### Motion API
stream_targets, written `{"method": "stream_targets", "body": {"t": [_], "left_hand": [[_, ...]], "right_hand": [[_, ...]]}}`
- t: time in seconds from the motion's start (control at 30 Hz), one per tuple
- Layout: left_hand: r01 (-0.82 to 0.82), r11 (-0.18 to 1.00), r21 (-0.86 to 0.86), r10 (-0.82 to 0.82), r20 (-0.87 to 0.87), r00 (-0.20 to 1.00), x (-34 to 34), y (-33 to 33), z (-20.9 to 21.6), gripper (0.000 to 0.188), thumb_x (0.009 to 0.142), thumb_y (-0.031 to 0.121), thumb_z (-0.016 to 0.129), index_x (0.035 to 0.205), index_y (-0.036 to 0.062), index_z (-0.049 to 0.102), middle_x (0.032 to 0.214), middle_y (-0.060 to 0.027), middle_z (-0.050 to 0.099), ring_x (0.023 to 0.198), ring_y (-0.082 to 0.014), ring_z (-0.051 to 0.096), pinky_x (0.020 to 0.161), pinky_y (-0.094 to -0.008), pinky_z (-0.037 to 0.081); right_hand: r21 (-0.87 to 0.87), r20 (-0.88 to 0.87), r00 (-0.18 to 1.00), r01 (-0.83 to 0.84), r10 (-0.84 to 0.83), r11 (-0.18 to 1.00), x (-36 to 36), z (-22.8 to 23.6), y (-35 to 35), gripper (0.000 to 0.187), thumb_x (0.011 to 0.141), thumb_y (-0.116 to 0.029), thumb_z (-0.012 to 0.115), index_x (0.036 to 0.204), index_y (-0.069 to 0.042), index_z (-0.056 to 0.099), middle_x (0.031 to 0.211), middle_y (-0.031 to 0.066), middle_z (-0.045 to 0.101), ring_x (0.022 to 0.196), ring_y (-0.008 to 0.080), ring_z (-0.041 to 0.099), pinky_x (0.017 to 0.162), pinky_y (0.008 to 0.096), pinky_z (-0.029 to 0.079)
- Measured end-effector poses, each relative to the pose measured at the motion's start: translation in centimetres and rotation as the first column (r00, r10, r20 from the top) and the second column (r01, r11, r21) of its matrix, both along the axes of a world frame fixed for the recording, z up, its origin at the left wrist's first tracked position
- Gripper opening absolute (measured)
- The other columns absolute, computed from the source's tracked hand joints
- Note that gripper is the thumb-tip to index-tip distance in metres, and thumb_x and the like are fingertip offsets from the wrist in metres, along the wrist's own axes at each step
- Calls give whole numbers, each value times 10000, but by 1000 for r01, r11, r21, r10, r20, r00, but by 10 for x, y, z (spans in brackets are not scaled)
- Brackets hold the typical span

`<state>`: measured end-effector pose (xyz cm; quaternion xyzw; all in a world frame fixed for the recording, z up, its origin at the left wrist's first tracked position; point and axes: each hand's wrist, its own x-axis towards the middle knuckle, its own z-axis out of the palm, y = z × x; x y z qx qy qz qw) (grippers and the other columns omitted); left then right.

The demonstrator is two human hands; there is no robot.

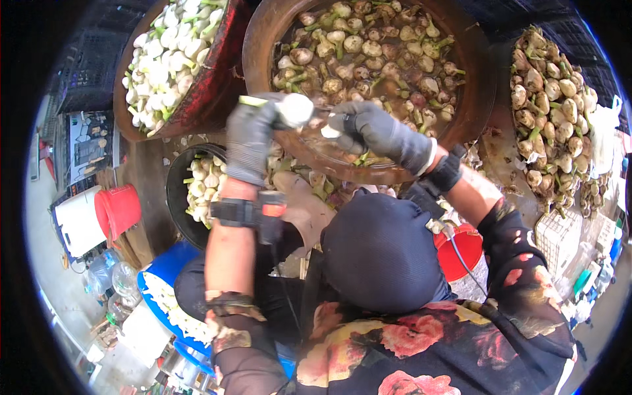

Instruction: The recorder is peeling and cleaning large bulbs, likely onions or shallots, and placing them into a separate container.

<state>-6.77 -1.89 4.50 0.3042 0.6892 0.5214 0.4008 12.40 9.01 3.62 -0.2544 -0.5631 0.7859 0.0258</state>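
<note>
My left hand (250,141), in a dark grey work glove, is closed around a white garlic bulb (295,110) whose cut green stem (253,101) sticks out at the left. Just to its right, my gloved right hand (385,135) has its fingers curled in. A small pale bit (330,131) shows at its fingertips, too blurred to name. Both hands are over the near rim of a large rusty-brown basin (260,49), where unpeeled garlic bulbs (353,44) lie in murky water.
A red-sided tub (220,69) of cleaned white garlic stands at far left. A black bucket (176,197) of garlic is by my left forearm. Unwashed garlic (552,118) is heaped at right. A red bucket (461,253) and blue tub (155,266) stand close to me.
</note>
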Motion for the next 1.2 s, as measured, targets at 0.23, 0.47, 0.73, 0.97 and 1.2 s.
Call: {"method": "stream_targets", "body": {"t": [0.23, 0.47, 0.73, 0.97, 1.2], "left_hand": [[111, 583, -805, -427, -187, 885, -132, -55, 47, 195, 787, 188, 558, 905, 34, 573, 760, -27, 568, 655, -80, 520, 564, -224, 443], [179, 869, -462, -176, 51, 983, -86, -32, 44, 279, 819, 188, 504, 1058, 44, 505, 882, -39, 543, 725, -87, 528, 630, -216, 456], [407, 820, -403, -488, -120, 865, -25, -3, 4, 395, 715, 112, 617, 1084, 56, 488, 952, -57, 527, 780, -115, 531, 709, -241, 447], [474, 851, -225, -511, -561, 651, 51, 12, -39, 732, 573, 110, 720, 1208, 71, 356, 1162, -145, 435, 1119, -269, 395, 947, -315, 316], [303, 940, -158, -339, -534, 775, 84, 12, -42, 671, 570, 131, 713, 1154, 68, 389, 1125, -132, 468, 1046, -278, 446, 884, -332, 365]], "right_hand": [[646, 540, 832, -505, 125, 573, -9, -90, 58, 291, 758, -44, 432, 1029, -66, 535, 916, 110, 579, 806, 225, 572, 714, 336, 454], [645, 742, 658, -753, 130, 128, -26, -219, 42, 388, 718, -80, 493, 1105, -77, 493, 1093, 120, 517, 970, 285, 515, 761, 400, 410], [476, 784, 560, -819, 268, 319, -5, -168, 55, 259, 701, -127, 501, 922, -24, 590, 972, 146, 580, 884, 325, 540, 757, 378, 433], [483, 417, 866, -468, 276, 740, 5, -55, 38, 390, 722, -234, 580, 1045, -21, 531, 875, 121, 600, 775, 217, 570, 695, 307, 438], [-105, 88, 948, 313, -305, 944, 25, -31, -5, 222, 786, -269, 580, 807, -48, 569, 612, -15, 531, 492, 29, 465, 397, 171, 350]]}}
